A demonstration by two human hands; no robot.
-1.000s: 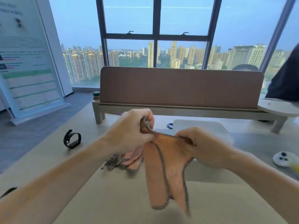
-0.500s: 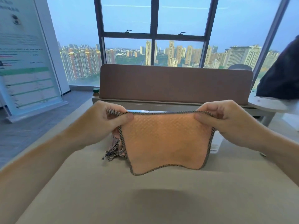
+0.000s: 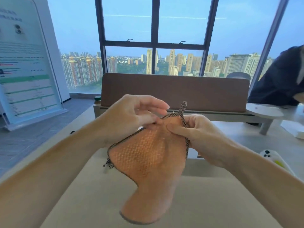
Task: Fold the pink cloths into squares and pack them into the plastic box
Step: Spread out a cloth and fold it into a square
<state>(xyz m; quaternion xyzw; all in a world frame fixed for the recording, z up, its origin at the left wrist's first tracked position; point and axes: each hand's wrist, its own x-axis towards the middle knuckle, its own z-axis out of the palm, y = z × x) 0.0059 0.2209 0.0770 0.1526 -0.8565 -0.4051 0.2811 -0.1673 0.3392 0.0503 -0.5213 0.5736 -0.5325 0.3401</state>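
I hold one pink cloth (image 3: 148, 158) with a dark braided edge in the air above the beige table (image 3: 85, 203). My right hand (image 3: 195, 135) pinches its top corner, where a small loop sticks up. My left hand (image 3: 130, 117) touches the top edge just left of that corner, thumb and forefinger on the trim, the other fingers spread. The cloth hangs down and its lower end is blurred. The plastic box and the other pink cloths are hidden behind the cloth and my hands.
A brown desk divider (image 3: 174, 91) on a pale frame stands across the far side. A white round device (image 3: 271, 157) lies at the right. A person in dark clothes (image 3: 279, 83) sits at the far right. A standing poster (image 3: 28, 63) is at the left.
Half a second ago both hands held the cloth spread wide by its top corners. Now the hands have come together at one corner and the cloth hangs down, doubled and swinging.
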